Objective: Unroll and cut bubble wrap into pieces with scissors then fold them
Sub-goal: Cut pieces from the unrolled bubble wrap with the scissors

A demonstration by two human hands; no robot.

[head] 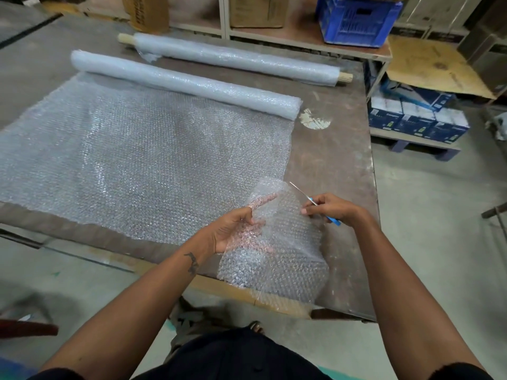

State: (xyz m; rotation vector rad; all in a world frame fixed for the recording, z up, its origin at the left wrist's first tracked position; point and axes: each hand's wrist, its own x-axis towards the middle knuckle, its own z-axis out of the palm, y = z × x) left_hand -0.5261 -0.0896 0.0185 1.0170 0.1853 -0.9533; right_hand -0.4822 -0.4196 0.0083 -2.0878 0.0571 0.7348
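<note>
The task looks to be in its middle part. One roll (186, 80) lies on the table (343, 149) at about 11 o'clock, and a wide sheet (131, 160) is unrolled from it toward the near edge. A small cut piece (285, 242) is already off the sheet, at about 5 o'clock on the table, partly over the edge. I judge that this piece is not folded yet, and much of the sheet waits for cutting. A second roll (236, 57) rests behind, at 12 o'clock, and seems untouched.

The left hand (236, 229) holds the piece at its left side: the thumb is on top and the fingers are spread beneath, seen through the plastic. The right hand (329, 209) is closed round the scissors (315, 202), blades pointing to 11 o'clock, and its fingertips also pinch the right edge of the piece. I cannot tell if the blades are apart.
</note>
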